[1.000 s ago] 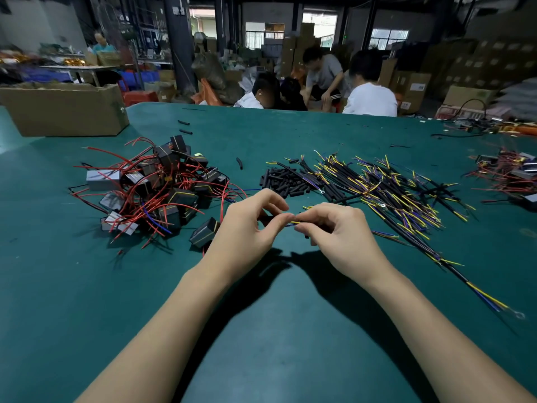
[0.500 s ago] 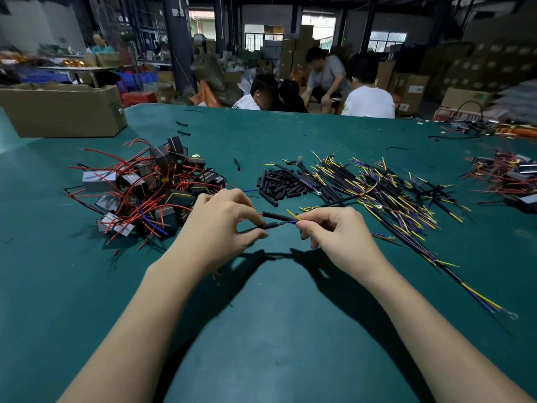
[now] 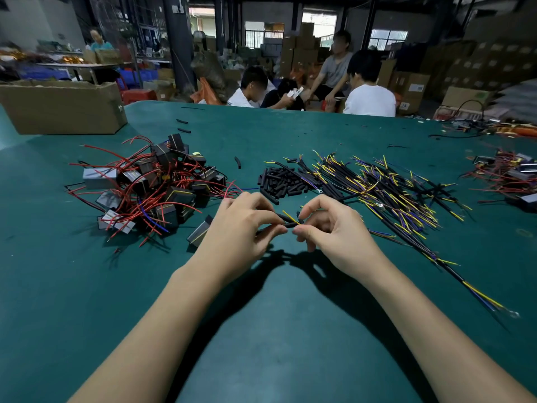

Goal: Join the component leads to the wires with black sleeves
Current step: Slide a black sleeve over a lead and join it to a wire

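My left hand (image 3: 244, 225) pinches two short black sleeves (image 3: 286, 221) between thumb and fingers, just above the green table (image 3: 261, 330). My right hand (image 3: 328, 225) pinches the ends of thin wires, one yellow (image 3: 290, 217), that meet the sleeves between my two hands. A black boxy component (image 3: 200, 232) lies partly under my left wrist. To the left lies a heap of black components with red leads (image 3: 151, 187). Loose black sleeves (image 3: 280, 183) are piled beyond my hands, and a spread of yellow, blue and black wires (image 3: 386, 193) lies to the right.
A cardboard box (image 3: 61, 107) stands at the back left of the table. A second tangle of red-leaded parts (image 3: 508, 178) lies at the far right edge. Stray sleeves (image 3: 183, 126) dot the far table. Several people sit beyond the table's far edge.
My hands drew apart half a second ago, showing the sleeves on the wire, and have now closed together again. The view has shifted slightly.
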A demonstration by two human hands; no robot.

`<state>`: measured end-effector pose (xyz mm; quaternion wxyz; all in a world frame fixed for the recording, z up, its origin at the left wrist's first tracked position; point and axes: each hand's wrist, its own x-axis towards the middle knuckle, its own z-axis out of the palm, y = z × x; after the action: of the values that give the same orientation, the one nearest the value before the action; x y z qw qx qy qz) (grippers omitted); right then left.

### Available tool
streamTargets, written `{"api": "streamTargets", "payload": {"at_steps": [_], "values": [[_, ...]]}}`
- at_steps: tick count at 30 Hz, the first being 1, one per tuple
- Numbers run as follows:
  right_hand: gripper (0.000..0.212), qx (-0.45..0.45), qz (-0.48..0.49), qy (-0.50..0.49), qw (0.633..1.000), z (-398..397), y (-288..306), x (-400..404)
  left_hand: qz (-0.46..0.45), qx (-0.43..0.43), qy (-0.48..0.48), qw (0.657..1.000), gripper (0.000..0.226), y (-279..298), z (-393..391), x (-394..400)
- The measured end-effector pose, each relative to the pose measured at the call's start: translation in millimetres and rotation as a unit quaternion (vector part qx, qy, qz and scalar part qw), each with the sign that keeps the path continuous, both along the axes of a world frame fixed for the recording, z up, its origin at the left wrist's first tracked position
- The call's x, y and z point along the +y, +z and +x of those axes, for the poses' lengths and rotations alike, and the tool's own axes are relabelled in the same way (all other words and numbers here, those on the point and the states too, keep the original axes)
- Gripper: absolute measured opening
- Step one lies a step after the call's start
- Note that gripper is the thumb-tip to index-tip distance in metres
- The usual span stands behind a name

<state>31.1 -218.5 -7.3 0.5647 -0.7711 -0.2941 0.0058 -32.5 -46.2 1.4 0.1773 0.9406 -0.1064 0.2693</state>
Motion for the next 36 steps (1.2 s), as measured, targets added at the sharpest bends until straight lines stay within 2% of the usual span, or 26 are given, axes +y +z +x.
{"api": "streamTargets", "payload": {"at_steps": [3,6,8,12,16,20,26,29,32,34,36], "values": [[0.024,-0.023,-0.022,0.001,0.999,1,1,-2,-0.012,0.020,0.009,1.000,0.020,-4,1,-4],[0.025,-0.083,-0.118,-0.010,0.989,3,3,-8,-0.017,0.019,0.028,0.999,0.020,-4,2,0],[0.019,-0.119,-0.156,-0.023,0.980,5,4,-11,-0.034,0.008,0.040,0.999,0.019,-1,2,3],[0.011,-0.130,-0.125,-0.038,0.983,6,4,-11,-0.051,-0.009,0.051,0.997,0.018,2,0,2],[0.008,-0.168,-0.123,-0.032,0.978,6,5,-13,-0.003,-0.031,0.025,0.999,0.014,1,-1,1],[0.007,-0.212,-0.123,-0.038,0.969,4,3,-8,0.017,-0.001,-0.006,1.000,0.013,-3,0,-4],[0.008,-0.195,-0.098,-0.095,0.971,8,6,-14,-0.019,-0.031,0.042,0.998,0.026,3,-2,-6],[0.008,-0.192,-0.117,-0.101,0.969,7,6,-13,-0.040,-0.030,0.031,0.998,0.034,14,-7,1],[0.006,-0.207,-0.142,-0.103,0.963,5,5,-13,-0.082,0.050,0.037,0.995,0.061,23,-10,11],[0.006,-0.225,-0.137,-0.115,0.958,3,6,-13,-0.009,0.148,0.091,0.985,0.077,19,-9,14],[0.006,-0.246,-0.121,-0.136,0.952,1,8,-11,0.060,0.205,0.130,0.968,0.078,12,-7,12]]}}
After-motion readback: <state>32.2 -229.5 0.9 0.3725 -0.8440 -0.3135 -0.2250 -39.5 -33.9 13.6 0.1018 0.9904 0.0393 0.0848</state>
